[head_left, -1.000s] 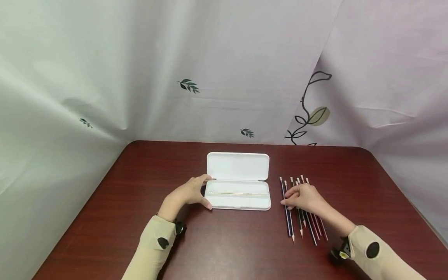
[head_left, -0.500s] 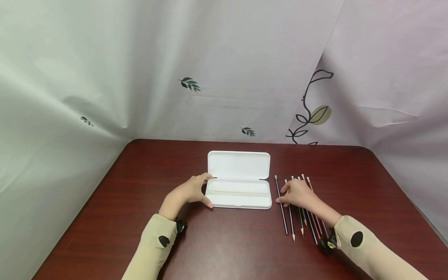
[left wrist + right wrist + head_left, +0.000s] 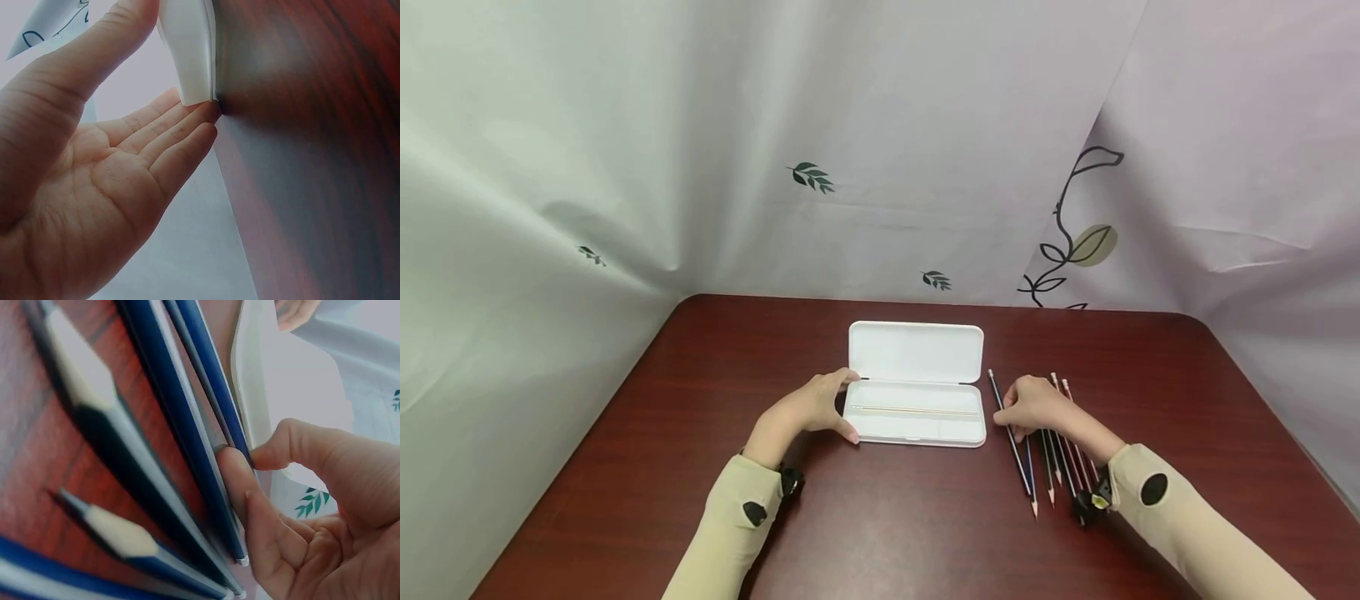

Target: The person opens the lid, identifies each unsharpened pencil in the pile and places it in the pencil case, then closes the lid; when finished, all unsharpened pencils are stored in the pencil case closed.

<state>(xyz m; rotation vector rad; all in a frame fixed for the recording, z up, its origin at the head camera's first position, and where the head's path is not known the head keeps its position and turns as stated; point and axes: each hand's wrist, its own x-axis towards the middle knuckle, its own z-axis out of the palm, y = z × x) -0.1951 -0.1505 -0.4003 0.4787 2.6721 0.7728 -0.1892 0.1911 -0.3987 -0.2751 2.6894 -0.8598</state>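
Note:
A white pencil case (image 3: 917, 429) lies with its lid raised at the back. My left hand (image 3: 808, 406) holds its left end, thumb at the front corner and fingers at the back; in the left wrist view the fingers touch the case's end (image 3: 190, 56). Inside the case runs a thin yellowish line, too fine to identify. My right hand (image 3: 1037, 407) pinches a dark blue pencil (image 3: 1019, 464) between thumb and forefinger, just right of the case. Another blue pencil (image 3: 175, 406) lies beside the pinched one, under the hand.
Several dark and reddish pencils (image 3: 1063, 458) lie on the right, sharpened tips mostly toward me, partly hidden by the right hand and wrist. The reddish-brown table (image 3: 887, 533) ends at a pale curtain (image 3: 880, 208) with leaf prints.
The right hand has moved slightly left with the pinched pencil, drawing it away from the others toward the case and slanting it more. The left hand stays on the case.

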